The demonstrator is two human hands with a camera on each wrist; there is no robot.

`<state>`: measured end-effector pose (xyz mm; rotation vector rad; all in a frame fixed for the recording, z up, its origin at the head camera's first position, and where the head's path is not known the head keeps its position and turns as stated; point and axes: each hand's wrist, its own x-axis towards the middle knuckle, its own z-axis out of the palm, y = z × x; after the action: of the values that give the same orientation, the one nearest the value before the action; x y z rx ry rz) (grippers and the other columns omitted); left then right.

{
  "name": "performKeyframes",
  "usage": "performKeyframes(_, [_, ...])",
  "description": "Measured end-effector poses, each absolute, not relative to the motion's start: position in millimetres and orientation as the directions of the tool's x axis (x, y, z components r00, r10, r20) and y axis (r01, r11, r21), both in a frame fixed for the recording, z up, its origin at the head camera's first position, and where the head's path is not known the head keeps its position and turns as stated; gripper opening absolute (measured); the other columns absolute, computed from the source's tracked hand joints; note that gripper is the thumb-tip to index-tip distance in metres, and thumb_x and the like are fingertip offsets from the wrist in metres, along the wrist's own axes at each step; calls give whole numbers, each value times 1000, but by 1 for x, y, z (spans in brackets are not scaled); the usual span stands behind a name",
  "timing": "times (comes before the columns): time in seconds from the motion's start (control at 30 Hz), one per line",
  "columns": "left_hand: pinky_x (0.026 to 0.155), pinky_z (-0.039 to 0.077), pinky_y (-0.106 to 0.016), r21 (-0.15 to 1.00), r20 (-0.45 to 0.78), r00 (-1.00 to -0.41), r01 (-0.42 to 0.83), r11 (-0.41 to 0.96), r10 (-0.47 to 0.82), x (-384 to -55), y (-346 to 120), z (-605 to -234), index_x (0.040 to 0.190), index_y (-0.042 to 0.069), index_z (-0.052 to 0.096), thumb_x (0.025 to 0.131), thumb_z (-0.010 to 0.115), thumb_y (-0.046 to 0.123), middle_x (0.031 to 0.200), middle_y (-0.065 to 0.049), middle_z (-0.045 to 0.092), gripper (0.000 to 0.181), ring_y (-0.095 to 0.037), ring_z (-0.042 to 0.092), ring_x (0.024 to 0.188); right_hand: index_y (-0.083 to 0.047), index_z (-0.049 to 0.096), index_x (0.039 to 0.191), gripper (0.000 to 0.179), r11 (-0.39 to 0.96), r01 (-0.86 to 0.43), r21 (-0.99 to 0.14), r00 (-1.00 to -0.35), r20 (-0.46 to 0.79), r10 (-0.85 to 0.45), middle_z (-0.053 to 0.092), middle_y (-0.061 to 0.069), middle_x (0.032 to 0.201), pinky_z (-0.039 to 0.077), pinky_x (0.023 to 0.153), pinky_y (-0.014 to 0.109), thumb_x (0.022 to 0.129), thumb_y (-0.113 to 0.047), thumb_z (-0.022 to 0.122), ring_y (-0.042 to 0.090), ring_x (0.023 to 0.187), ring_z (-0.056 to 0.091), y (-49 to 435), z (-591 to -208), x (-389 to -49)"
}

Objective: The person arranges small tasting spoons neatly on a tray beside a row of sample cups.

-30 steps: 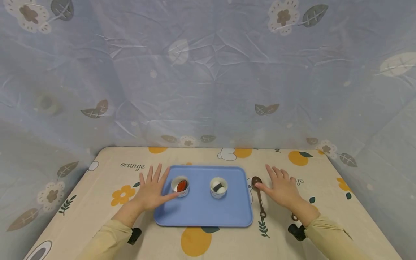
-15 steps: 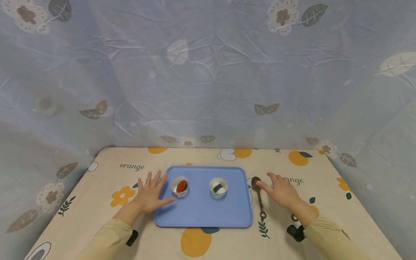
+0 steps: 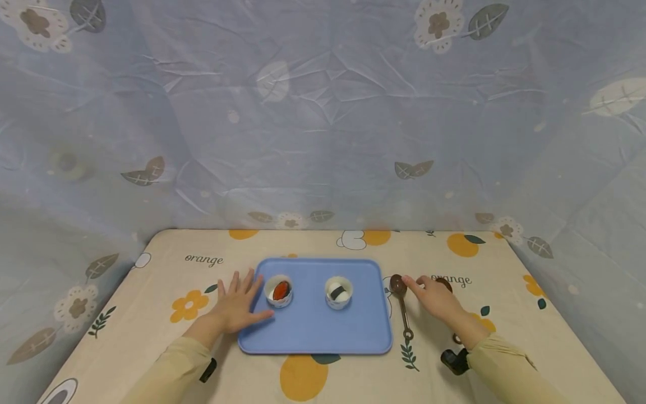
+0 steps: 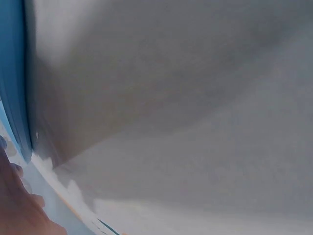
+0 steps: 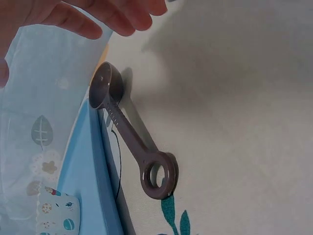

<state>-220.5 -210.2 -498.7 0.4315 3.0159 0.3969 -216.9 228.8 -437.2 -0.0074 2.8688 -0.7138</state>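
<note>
My left hand (image 3: 233, 308) is spread with straight fingers over the left edge of a blue tray (image 3: 313, 335). Beside its fingertips stands a small paper cup (image 3: 280, 303) holding a red-topped sushi piece (image 3: 281, 290). My right hand (image 3: 438, 301) hovers just right of a brown measuring spoon (image 3: 402, 306), index finger extended close to its bowl. In the right wrist view the spoon (image 5: 128, 132) lies on the cloth below relaxed fingers that hold nothing. A second brown spoon (image 3: 446, 283) lies partly hidden under the right hand and wrist.
Another paper cup (image 3: 338, 305) on the tray holds a white sushi piece (image 3: 338, 292) with a black strip. A patterned cream cloth (image 3: 242, 381) covers the table. A blue-grey curtain (image 3: 328, 140) closes off the back and sides.
The right hand has drawn its fingers in and lowered toward the measuring spoon, uncovering the second spoon's bowl. The left hand has shifted slightly down beside the tray. The spoons have not moved.
</note>
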Motion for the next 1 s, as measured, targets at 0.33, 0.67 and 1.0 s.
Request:
performKeyframes(0.33, [102,-6,-74,266,-122,-950,247,932,286,-216,-200,-485,147,3,23,78,53,67,155,-23,10,99,-51,5,140,11,49,122,79,835,117,-538,-967,-253,-27,63,24,96,50,65,38,94,-60,28,29,73,61,228,-442,-221])
performKeyframes(0.67, [104,-6,-72,247,-143,-952,229,942,269,-216,-199,-488,146,-1,21,78,54,67,156,-22,9,102,-46,7,142,8,52,115,67,771,237,-591,-933,-359,12,59,12,78,51,54,30,93,-55,39,18,64,56,225,-452,-227])
performKeyframes(1.0, [104,-4,-72,225,-157,-950,232,946,270,-215,-198,-485,147,0,21,78,53,67,156,-21,9,101,-45,7,142,9,50,120,66,742,295,-602,-914,-405,35,63,13,86,52,61,29,92,-50,45,19,70,59,225,-457,-229])
